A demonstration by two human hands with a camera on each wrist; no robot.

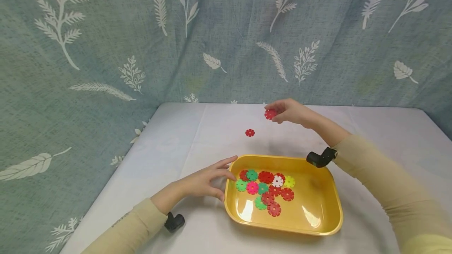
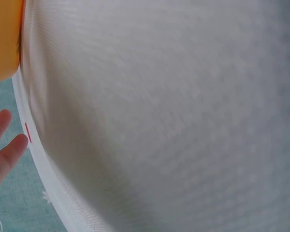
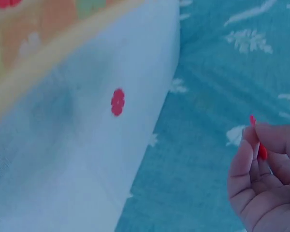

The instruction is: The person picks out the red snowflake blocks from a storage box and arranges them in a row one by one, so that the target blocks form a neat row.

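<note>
Between its thumb and fingers my right hand pinches a red notched disc, raised over the far part of the table; in the right wrist view the disc is partly hidden by the fingers. A second red notched disc lies flat on the cloth, left of and nearer than that hand. My left hand is at the left rim of a yellow tray, fingers spread and fairly straight. Inside the tray lie several notched discs, among them a white disc, a yellow disc and a pink disc.
A white cloth covers the table. Behind and to the left hangs a blue-green curtain with white leaf prints. Black wrist cameras sit on both forearms; the right camera is above the tray's far right rim.
</note>
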